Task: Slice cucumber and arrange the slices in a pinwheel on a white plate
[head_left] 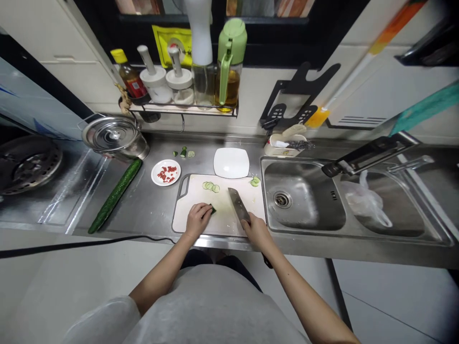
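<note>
Head view: on the white rectangular cutting board with a grey rim [223, 224], the left hand [198, 220] has its fingers pressed together over a short, dark-green-skinned cucumber piece [213, 209], left of the board's middle. The right hand [257, 231] grips a broad steel knife with a dark handle [237, 202], its blade angled above the board's right half, apart from the piece.

For clean slicing, I'd rest the piece on a flat side, tuck the left fingertips behind the knuckles and let those guide the blade. So short a stub leaves little to hold, so small, unhurried strokes seem wisest; squaring the blade to it should keep the rounds even.

Counting: one knife, one held piece. Near the board's far edge lies a row of thin pale-green slices [211, 187], about four, overlapping; at its far right corner sits a small cluster of pale-green slices [255, 181], too bunched to count. One long, bumpy green cucumber [116, 196] lies left of the board. Two plates stand beyond it: one round white plate [155, 178] bearing many red bits, toward the left, and one squarish white plate [231, 163] just behind the board.
</note>
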The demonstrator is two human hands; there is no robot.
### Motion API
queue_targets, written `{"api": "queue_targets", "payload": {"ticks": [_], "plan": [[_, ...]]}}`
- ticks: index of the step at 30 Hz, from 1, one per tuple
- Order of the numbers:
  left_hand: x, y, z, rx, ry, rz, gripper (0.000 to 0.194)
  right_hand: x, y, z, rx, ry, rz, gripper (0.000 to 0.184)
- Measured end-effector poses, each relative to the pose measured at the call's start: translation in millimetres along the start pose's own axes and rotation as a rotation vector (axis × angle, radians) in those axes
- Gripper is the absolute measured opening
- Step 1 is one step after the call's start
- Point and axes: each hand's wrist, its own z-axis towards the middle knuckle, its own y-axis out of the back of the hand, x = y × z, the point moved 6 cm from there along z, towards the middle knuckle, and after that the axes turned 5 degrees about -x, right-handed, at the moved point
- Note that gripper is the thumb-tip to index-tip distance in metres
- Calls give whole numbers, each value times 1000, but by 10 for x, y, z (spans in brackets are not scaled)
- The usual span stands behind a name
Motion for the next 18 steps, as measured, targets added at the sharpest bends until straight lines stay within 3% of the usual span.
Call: {"api": "queue_targets", "payload": {"ticks": [5, 18], "plan": [[28, -38, -13, -17, -71, 24, 19, 181, -106, -11, 107, 57, -77, 23], [80, -67, -29, -55, -176, 34, 17, 452, -197, -162, 179, 181, -226, 21]]}}
